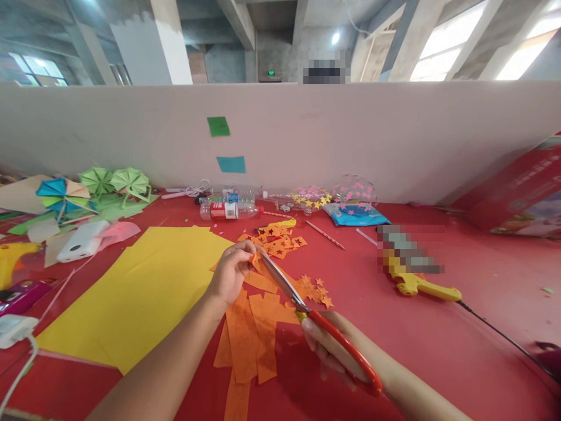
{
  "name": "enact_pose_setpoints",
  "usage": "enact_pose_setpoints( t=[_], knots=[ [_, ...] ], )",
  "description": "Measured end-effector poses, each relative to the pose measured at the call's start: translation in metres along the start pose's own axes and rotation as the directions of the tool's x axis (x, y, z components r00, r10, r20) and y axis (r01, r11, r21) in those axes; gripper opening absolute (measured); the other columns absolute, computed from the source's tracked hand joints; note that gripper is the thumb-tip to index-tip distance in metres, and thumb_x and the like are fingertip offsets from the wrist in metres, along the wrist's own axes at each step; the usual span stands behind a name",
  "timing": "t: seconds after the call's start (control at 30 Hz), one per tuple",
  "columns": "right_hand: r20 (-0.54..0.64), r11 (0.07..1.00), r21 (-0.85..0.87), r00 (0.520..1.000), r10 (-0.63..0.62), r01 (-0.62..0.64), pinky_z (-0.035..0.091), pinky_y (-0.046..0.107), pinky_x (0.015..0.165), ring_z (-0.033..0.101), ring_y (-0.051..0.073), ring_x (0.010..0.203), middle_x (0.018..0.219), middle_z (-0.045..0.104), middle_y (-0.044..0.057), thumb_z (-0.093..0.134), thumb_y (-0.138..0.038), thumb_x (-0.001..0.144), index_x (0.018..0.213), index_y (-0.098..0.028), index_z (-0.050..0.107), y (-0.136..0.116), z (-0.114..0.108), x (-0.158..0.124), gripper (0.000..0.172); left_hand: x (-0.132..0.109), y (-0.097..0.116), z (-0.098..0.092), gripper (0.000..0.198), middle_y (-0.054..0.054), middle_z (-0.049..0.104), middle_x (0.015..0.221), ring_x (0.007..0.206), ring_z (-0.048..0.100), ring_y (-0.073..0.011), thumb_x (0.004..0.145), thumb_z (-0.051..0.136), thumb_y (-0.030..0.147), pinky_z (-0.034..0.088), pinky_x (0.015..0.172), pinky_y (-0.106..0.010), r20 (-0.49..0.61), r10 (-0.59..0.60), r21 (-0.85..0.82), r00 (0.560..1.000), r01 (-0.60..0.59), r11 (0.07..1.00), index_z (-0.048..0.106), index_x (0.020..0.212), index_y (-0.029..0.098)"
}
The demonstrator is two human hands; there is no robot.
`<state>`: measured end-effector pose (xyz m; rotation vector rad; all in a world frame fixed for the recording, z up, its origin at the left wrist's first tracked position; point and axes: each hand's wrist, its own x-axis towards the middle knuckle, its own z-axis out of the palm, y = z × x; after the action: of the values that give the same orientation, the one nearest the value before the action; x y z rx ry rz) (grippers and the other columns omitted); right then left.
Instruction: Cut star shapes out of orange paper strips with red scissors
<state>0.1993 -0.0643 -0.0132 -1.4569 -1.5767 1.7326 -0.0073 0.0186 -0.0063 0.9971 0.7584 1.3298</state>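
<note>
My left hand (232, 270) pinches a small piece of orange paper (256, 261) between thumb and fingers. The blades of red-handled scissors (286, 283) lie against that piece, pointing up and left. My right hand (326, 342) is closed around the scissors' handles. Beneath both hands lie several orange paper strips (243, 339). Cut orange stars (316, 289) are gathered just right of the blades. Beyond my left hand sits a heap of orange scraps with star-shaped holes (283, 241).
Yellow paper sheets (144, 286) cover the left of the red table (421, 356). A yellow glue gun (423, 286) with a cord lies right. Plastic bottles (225, 210), a blue packet (357, 214) and a striped straw (325, 235) lie along the white partition (350, 134). Paper umbrellas (63, 196) stand far left.
</note>
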Motion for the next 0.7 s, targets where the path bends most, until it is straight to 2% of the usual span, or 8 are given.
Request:
enact_pose_setpoints(
  t=[0.13,0.3,0.47,0.53,0.7],
  knots=[
    [0.004,1.000,0.014,1.000,0.009,-0.009,0.028,0.016,0.027,0.038,0.007,0.026,0.032,0.035,-0.012,0.050,-0.077,0.070,0.060,-0.022,0.042,-0.001,0.002,0.000,0.056,0.001,-0.003,0.000,0.008,-0.001,0.057,0.067,0.060,0.045,-0.0105,0.061,0.058,0.021,0.038,0.056,-0.021,-0.017,-0.003,-0.022,1.000,0.002,1.000,0.055,0.056,0.016],
    [-0.032,0.998,0.048,0.999,-0.042,0.044,0.042,0.021,0.039,0.031,0.004,0.023,0.030,0.033,-0.013,0.047,-0.076,0.074,0.058,-0.022,0.039,0.000,0.003,0.002,0.057,0.000,-0.006,0.003,0.015,0.001,0.054,0.068,0.065,0.052,-0.0119,0.072,0.064,0.032,0.044,0.063,-0.023,-0.027,0.030,0.036,0.999,-0.029,0.999,0.062,0.070,0.017],
    [-0.053,0.997,0.069,0.998,-0.043,0.047,0.041,0.021,0.038,0.030,0.003,0.022,0.030,0.033,-0.014,0.049,-0.079,0.071,0.057,-0.022,0.038,-0.001,0.004,0.002,0.059,-0.003,-0.009,0.008,0.004,0.001,0.059,0.071,0.069,0.056,-0.0122,0.074,0.060,0.020,0.044,0.072,-0.025,0.022,0.090,0.173,0.996,-0.093,0.981,0.062,0.075,0.017],
    [-0.060,0.996,0.073,0.997,-0.044,0.048,0.041,0.021,0.039,0.030,0.003,0.022,0.030,0.033,-0.014,0.050,-0.079,0.070,0.057,-0.022,0.038,-0.002,0.004,0.001,0.060,-0.004,-0.011,0.008,0.008,0.000,0.061,0.073,0.071,0.056,-0.0127,0.076,0.056,0.018,0.043,0.074,-0.025,0.044,0.113,0.182,0.993,-0.119,0.976,0.063,0.076,0.017],
    [-0.064,0.998,0.027,0.997,-0.047,0.049,0.022,0.018,0.030,0.029,0.003,0.023,0.030,0.033,-0.012,0.048,-0.080,0.071,0.055,-0.023,0.036,-0.003,0.005,0.000,0.060,-0.004,-0.017,0.005,0.012,0.000,0.062,0.075,0.072,0.056,-0.0134,0.080,0.054,0.022,0.043,0.075,-0.026,0.006,0.127,0.202,0.992,-0.126,0.971,0.065,0.081,0.020]
  ],
)
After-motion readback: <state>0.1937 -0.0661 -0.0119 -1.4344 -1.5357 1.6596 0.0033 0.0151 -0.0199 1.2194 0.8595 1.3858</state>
